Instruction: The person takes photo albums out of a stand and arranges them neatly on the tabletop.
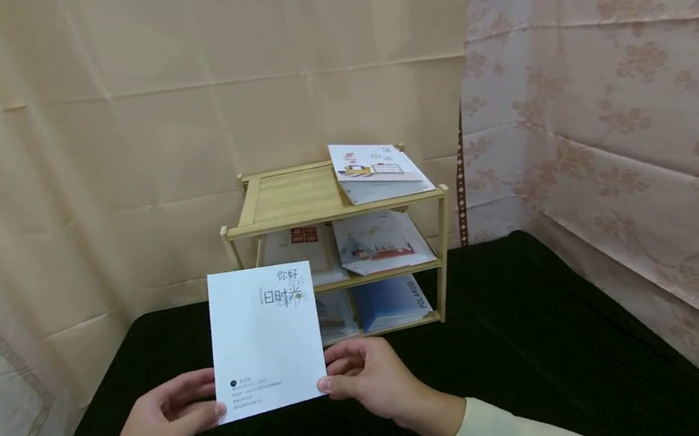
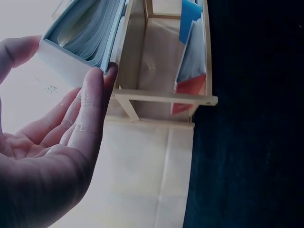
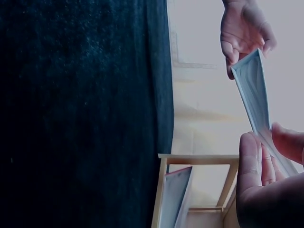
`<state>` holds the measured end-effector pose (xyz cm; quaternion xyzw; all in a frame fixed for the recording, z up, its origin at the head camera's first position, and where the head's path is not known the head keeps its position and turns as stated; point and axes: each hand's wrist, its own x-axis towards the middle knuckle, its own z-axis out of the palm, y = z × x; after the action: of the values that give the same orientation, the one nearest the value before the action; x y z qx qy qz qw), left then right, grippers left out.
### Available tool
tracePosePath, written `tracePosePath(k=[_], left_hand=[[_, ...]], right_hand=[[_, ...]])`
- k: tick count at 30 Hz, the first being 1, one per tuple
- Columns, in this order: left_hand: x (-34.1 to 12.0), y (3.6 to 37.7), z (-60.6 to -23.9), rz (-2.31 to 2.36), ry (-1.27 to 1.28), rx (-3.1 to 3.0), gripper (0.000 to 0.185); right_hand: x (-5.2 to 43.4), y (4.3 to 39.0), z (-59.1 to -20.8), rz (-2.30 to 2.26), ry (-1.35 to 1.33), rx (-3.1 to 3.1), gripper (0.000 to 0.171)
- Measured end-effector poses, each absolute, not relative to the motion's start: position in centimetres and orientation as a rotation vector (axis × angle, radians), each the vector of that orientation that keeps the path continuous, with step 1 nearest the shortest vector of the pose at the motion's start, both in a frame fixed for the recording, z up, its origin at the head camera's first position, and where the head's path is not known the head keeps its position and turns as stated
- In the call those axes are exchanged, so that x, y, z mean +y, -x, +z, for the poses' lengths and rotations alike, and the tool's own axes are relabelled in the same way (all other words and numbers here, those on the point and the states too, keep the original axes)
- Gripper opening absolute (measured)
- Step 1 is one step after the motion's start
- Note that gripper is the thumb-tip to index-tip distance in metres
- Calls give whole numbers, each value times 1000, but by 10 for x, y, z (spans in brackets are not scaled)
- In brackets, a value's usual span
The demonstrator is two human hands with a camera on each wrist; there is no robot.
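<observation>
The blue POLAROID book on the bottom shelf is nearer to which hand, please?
Right. The right hand is in front and slightly left of the POLAROID book; the left hand, across the white book, is farther left.

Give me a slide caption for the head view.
Left hand and right hand hold a white booklet before a three-tier wooden rack of booklets.

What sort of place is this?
Maybe a small corner curtained off indoors, but I can't be sure. A plain beige curtain hangs behind, a flowered curtain hangs on the right, and a little wooden shelf holds booklets.
</observation>
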<state>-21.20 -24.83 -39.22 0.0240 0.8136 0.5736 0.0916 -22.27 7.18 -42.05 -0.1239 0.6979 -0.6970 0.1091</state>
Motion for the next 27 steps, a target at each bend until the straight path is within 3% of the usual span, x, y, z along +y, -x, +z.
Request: tracePosePath(k=[8,27], left_hand=[[-264,209,-402,1671,14,2382,76],[-311,235,-417,1593,-201,2342,72]], right_hand=[[54,221,-430,-2042,341,2065,29],[20,235,-443,-2060,357,2047,28]])
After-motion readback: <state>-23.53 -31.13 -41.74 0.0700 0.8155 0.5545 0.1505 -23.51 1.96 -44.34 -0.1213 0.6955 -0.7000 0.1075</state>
